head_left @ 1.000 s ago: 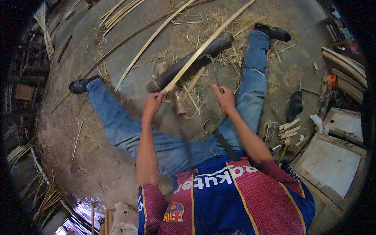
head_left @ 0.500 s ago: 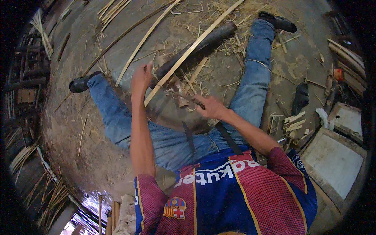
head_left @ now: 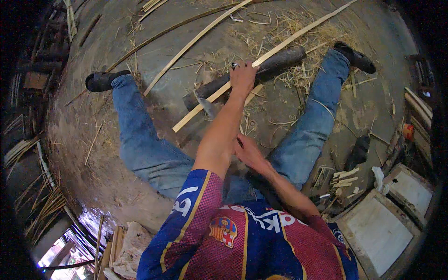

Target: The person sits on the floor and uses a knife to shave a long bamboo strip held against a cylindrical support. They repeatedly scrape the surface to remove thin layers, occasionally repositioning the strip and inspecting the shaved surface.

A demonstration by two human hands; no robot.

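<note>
A long pale bamboo strip (head_left: 298, 36) lies slantwise across a dark round log (head_left: 280, 59) on the ground between my outstretched legs. My left hand (head_left: 243, 80) is reached forward with its fingers closed round the strip, over the log. Below it, my right hand (head_left: 249, 153) grips the dark handle of a knife, partly covered by my left forearm. The knife's grey blade (head_left: 208, 108) shows on the other side of that forearm, close beside the strip's near end. Whether the blade touches the strip, I cannot tell.
Another pale strip (head_left: 196, 42) and a long brown stick (head_left: 154, 44) lie left of the log. Curled shavings (head_left: 298, 28) litter the floor beyond. At right are short wood pieces (head_left: 345, 177), a dark bottle-like object (head_left: 358, 151) and pale framed panels (head_left: 378, 233).
My left hand has moved right and forward and now holds the strip. My right hand has drawn lower, with the knife. The whole view has shifted a little.
</note>
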